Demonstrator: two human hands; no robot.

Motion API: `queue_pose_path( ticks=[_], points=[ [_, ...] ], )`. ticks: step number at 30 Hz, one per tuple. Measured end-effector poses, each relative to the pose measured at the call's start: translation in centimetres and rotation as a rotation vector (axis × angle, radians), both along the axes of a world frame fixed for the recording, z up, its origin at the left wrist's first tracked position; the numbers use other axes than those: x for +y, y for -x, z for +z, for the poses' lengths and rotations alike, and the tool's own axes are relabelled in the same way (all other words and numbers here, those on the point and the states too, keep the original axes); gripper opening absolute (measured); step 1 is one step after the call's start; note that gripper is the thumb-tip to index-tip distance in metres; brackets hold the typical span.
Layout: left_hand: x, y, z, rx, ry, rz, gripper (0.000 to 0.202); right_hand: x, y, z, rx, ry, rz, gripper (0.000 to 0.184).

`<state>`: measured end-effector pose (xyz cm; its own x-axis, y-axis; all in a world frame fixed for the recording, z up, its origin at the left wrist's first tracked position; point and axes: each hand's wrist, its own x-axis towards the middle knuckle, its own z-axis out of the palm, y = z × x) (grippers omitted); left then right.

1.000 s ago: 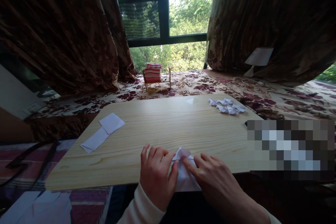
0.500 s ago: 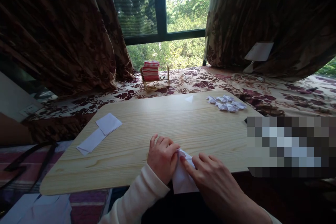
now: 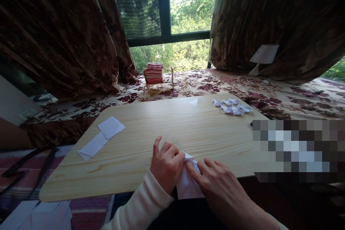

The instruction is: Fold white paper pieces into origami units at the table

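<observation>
A white sheet of paper point(image 3: 188, 187), folded at its far end, lies at the near edge of the wooden table point(image 3: 151, 122) and hangs slightly past it. My left hand point(image 3: 167, 165) is closed at the paper's far left corner, its fingers curled and one finger raised; the thumb side meets the fold. From the right, my right hand point(image 3: 215, 178) presses its index fingertip onto the folded part, with the other fingers bent. Both hands partly cover the paper.
Several folded white paper pieces point(image 3: 232, 106) cluster at the table's far right. Flat paper sheets point(image 3: 111, 127) lie at the left, and more paper point(image 3: 40, 215) sits below the table's left corner. Beyond stand a small rack with red-striped cloths point(image 3: 154, 73) and a lamp point(image 3: 264, 54).
My left hand has shifted slightly, lifting a finger higher, and more of the fold at the paper's far end shows. My right hand is nearly still.
</observation>
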<state>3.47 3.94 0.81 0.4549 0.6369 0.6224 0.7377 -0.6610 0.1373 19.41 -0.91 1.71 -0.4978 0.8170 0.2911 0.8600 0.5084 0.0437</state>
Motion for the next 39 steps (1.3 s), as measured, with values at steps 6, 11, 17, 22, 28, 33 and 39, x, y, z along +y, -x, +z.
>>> queue_pose_path(
  ticks=[6, 11, 17, 22, 28, 33, 39],
  points=[
    [0.1, 0.4, 0.1, 0.055, -0.052, -0.047, 0.017, 0.0, -0.1, 0.0, -0.019, 0.031, -0.004, 0.043],
    [0.0, 0.4, 0.3, 0.077, -0.053, -0.053, 0.018, 0.0, 0.0, 0.0, -0.022, 0.016, -0.008, 0.045],
    [0.0, 0.3, 0.1, 0.058, -0.052, -0.057, 0.020, 0.0, -0.1, 0.0, -0.009, 0.018, 0.006, 0.050],
    [0.0, 0.4, 0.0, 0.080, -0.054, -0.050, 0.021, 0.0, -0.1, 0.1, -0.005, 0.035, -0.005, 0.048],
    [-0.4, 0.4, 0.1, 0.084, -0.006, -0.024, 0.017, 0.0, 0.0, 0.0, -0.015, 0.025, -0.010, 0.045],
    [-0.8, 0.2, 0.2, 0.077, 0.080, 0.037, 0.014, -0.5, -1.1, 0.0, 0.023, -0.009, 0.028, 0.039],
    [-0.9, 0.0, 0.0, 0.071, 0.045, 0.053, 0.024, -0.2, -1.5, 0.6, -0.050, -0.019, 0.002, 0.062]
  ],
)
